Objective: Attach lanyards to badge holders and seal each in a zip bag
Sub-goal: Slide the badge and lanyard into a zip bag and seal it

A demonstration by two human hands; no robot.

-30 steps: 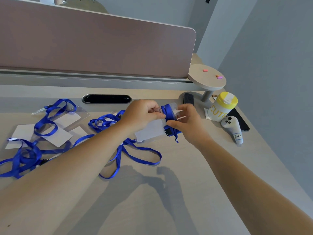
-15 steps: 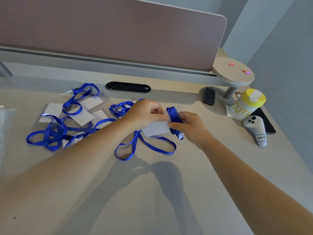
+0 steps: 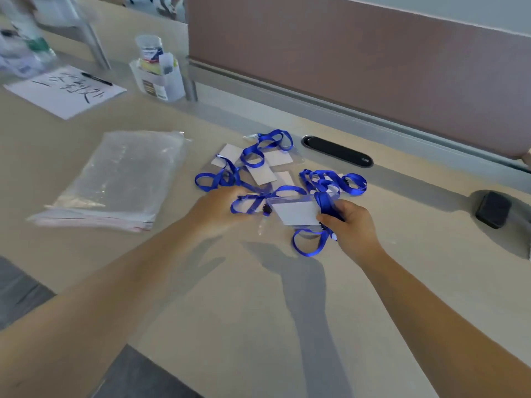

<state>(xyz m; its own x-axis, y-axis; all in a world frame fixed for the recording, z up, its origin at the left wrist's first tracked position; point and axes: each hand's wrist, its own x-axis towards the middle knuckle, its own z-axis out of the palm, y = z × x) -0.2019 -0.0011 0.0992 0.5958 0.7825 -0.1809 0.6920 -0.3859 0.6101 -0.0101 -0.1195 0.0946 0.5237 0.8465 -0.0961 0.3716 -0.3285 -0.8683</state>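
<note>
Left hand (image 3: 221,209) now off the badge holder (image 3: 296,211), fingers loose, blurred, heading toward the zip bags (image 3: 120,179) on the counter (image 3: 258,297). Right hand (image 3: 349,225) alone grips holder and lanyard (image 3: 309,245): attachment seemingly done, bagging next.

Beige desk (image 3: 258,326) carries zip bags (image 3: 120,179), lanyards (image 3: 258,156), paper (image 3: 63,93).

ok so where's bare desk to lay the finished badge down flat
Bare desk lies in front of both hands, toward the near edge, and between the zip bag stack and the lanyard pile. Crowded: that pile, up to the black cable slot.
</note>
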